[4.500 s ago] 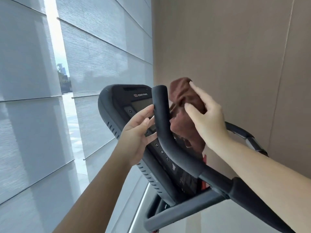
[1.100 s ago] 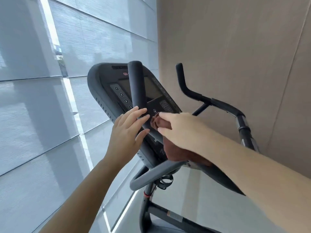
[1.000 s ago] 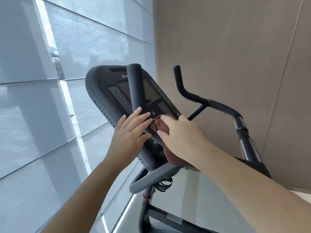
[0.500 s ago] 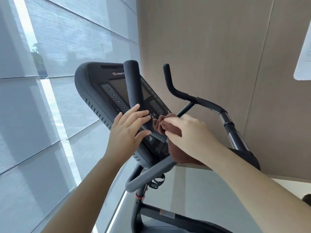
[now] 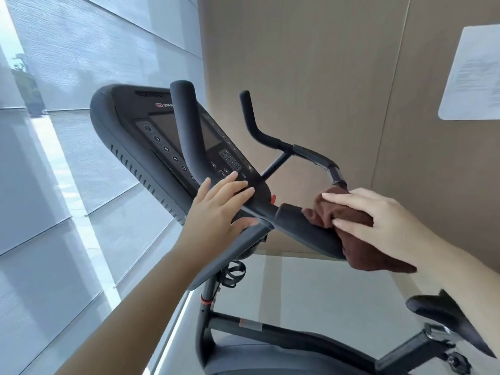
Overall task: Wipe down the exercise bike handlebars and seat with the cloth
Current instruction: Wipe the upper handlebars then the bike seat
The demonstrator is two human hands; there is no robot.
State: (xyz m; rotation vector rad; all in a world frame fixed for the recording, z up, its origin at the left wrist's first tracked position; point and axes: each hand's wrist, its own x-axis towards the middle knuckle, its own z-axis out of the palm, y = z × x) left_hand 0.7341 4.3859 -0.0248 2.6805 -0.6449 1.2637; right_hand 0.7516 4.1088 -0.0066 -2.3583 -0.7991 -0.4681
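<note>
The black exercise bike's near handlebar (image 5: 186, 131) rises in front of the console (image 5: 140, 136); the far handlebar (image 5: 253, 123) stands behind it. My left hand (image 5: 219, 207) lies on the bar's lower bend, fingers spread, thumb under it. My right hand (image 5: 362, 215) presses a brown cloth (image 5: 349, 215) onto the padded armrest section (image 5: 303, 228) of the bar, cloth hanging off its near end. The black seat (image 5: 446, 318) shows at the lower right, untouched.
A window wall with grey blinds fills the left side. A tan panelled wall stands close behind the bike, with a white paper notice (image 5: 470, 74) on it. A bottle cage (image 5: 232, 274) and the frame post (image 5: 205, 307) sit below the bars.
My right hand has slid the cloth right, from beside the console down to the padded armrest. My left hand stays on the bar. The view has dropped and the seat has come into sight.
</note>
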